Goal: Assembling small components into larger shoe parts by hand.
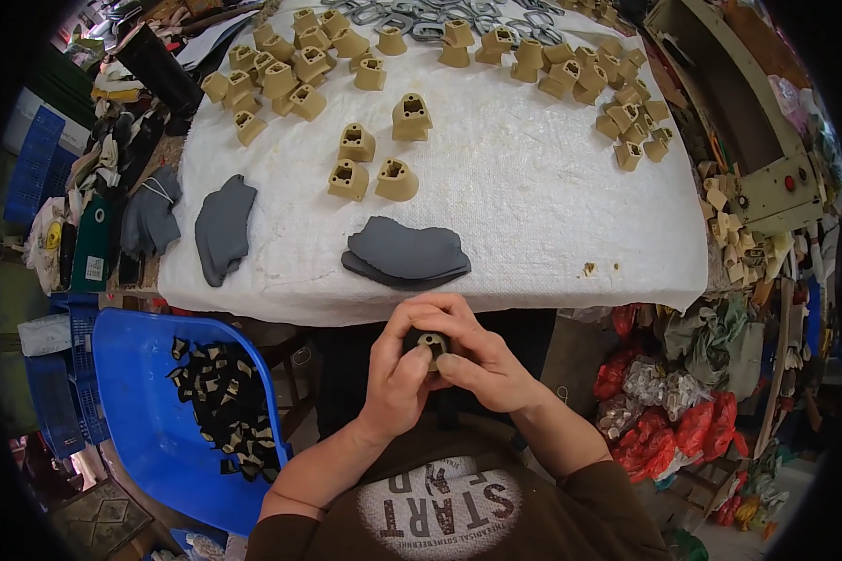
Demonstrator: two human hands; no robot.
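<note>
Just in front of the table's near edge, both my hands are closed around one tan shoe heel point(431, 340). Dark material shows around its top, mostly hidden by my fingers. My left hand point(393, 369) grips it from the left, its thumb pressed on the top face. From the right, my right hand point(488, 366) wraps the same heel, with its thumb at the near edge. A stack of dark grey cut pieces point(408, 252) lies on the table just beyond my hands. Farther off stand several bare tan heels point(347, 179).
White woven sheeting point(533, 215) covers the table. More heels point(281, 75) cluster at the far left and far right. Grey pieces point(225, 229) lie at left. A blue tub point(150, 449) at lower left holds many dark-covered heels. Red bags point(646, 444) sit at right, below a machine point(781, 192).
</note>
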